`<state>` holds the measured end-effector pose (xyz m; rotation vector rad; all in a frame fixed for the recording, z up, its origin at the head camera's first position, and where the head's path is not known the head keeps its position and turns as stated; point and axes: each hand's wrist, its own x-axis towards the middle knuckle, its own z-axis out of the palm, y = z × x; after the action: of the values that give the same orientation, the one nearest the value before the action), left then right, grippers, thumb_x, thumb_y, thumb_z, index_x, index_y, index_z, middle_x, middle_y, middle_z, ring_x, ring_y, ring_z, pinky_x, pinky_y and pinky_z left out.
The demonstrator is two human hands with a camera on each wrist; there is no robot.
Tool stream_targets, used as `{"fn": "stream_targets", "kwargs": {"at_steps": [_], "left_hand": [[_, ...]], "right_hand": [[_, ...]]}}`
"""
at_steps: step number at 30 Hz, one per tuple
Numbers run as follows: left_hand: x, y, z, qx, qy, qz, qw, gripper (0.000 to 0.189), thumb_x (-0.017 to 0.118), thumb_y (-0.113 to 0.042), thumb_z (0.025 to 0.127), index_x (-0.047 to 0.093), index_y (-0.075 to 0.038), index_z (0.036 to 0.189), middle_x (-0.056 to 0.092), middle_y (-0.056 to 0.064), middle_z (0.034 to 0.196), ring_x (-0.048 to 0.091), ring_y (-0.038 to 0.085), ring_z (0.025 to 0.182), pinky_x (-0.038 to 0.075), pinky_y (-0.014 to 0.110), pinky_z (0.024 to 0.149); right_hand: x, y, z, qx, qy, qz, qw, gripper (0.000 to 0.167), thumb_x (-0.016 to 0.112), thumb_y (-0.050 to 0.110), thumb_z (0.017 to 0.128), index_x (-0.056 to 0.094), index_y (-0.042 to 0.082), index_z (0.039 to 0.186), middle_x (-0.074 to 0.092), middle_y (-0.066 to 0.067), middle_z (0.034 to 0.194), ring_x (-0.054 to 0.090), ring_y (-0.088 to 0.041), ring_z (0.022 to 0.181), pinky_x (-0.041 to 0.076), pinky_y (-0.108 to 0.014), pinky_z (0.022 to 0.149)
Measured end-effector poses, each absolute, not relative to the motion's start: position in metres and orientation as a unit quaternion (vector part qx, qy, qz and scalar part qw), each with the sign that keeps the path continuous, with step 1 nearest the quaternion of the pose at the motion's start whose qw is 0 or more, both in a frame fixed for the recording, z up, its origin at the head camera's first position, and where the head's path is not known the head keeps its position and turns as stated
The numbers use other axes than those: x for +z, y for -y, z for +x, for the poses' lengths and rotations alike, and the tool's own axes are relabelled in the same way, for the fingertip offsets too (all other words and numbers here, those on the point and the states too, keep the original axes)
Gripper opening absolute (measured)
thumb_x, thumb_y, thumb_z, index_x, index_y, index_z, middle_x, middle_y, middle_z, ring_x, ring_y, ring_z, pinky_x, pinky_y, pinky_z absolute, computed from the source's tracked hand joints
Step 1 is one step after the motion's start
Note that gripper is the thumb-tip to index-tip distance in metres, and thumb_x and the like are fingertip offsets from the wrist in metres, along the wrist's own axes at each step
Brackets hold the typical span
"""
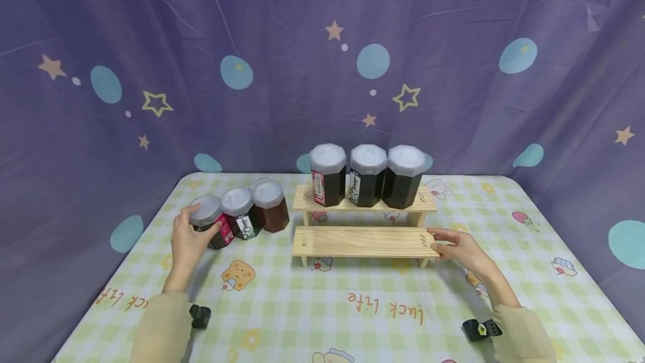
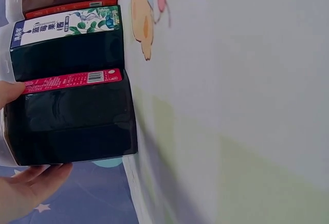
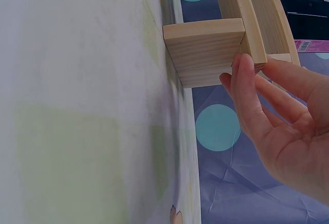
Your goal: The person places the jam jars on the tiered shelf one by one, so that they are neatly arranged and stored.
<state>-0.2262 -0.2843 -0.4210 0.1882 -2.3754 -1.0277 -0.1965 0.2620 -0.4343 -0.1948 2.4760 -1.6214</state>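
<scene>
Head view is showing a wooden rack [image 1: 327,242] standing on the counter [image 1: 302,318], its long axis running crosswise from left to right. To the left of the rack, three lidded jars are standing in a close row that is slanting toward the rack's back. The left hand [image 1: 185,242] is gripping the outermost one, the pink-labelled jar [image 1: 208,213], with the thumb lying along the label side and the fingers lying against the opposite side. That jar is standing upright, its axis crossing the rack's length at a right angle, and its base appears to be resting on the counter.

Between it and the rack are standing the white-labelled jar [image 1: 241,214] and, nearest the rack, the reddish-brown jar [image 1: 272,209]. So the rack is lying to the right of the held jar, beyond both neighbours; the left hand is the nearer one by far.

At the rack's opposite end, the right hand [image 1: 466,251] is pinching the right edge of the lower tier [image 1: 373,241]. Three more jars [image 1: 368,175] are standing along the rack's upper tier [image 1: 302,199].
</scene>
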Motion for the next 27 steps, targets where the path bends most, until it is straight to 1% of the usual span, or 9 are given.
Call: {"fn": "stream_targets", "kwargs": {"at_steps": [8,13,23,27], "left_hand": [[-0.4224,0.2854,-0.2293,-0.373,0.883,0.073,0.275,0.061,0.074,-0.012,0.068,0.046,-0.002,0.12,0.043,0.029,0.111,0.044,0.042,0.1,0.035,0.053,0.083],[-0.4243,0.2876,-0.2305,-0.372,0.881,0.071,0.282,0.061,0.075,-0.012,0.067,0.047,-0.002,0.119,0.044,0.028,0.109,0.045,0.042,0.099,0.035,0.054,0.082],[-0.4222,0.2885,-0.2248,-0.368,0.886,0.083,0.271,0.06,0.075,-0.015,0.067,0.046,-0.003,0.119,0.041,0.028,0.112,0.044,0.044,0.1,0.036,0.055,0.082],[-0.4215,0.288,-0.2219,-0.367,0.883,0.087,0.281,0.06,0.076,-0.014,0.066,0.047,-0.003,0.118,0.042,0.028,0.111,0.045,0.044,0.099,0.036,0.055,0.081]], "right_hand": [[-0.4363,-0.2632,-0.1971,-0.546,-0.831,-0.063,0.087,0.052,0.058,0.016,0.086,0.04,-0.005,0.129,0.041,-0.031,0.126,0.061,-0.014,0.083,0.051,-0.035,0.068],[-0.4364,-0.2633,-0.1968,-0.545,-0.831,-0.066,0.086,0.052,0.058,0.017,0.086,0.041,-0.005,0.129,0.041,-0.031,0.125,0.061,-0.017,0.084,0.051,-0.034,0.068],[-0.4357,-0.2627,-0.1967,-0.541,-0.834,-0.066,0.084,0.051,0.058,0.016,0.086,0.041,-0.006,0.129,0.041,-0.032,0.124,0.061,-0.017,0.084,0.051,-0.033,0.067],[-0.4353,-0.2626,-0.1968,-0.538,-0.836,-0.069,0.083,0.051,0.058,0.016,0.086,0.041,-0.006,0.128,0.04,-0.033,0.124,0.061,-0.019,0.085,0.051,-0.033,0.068]]}}
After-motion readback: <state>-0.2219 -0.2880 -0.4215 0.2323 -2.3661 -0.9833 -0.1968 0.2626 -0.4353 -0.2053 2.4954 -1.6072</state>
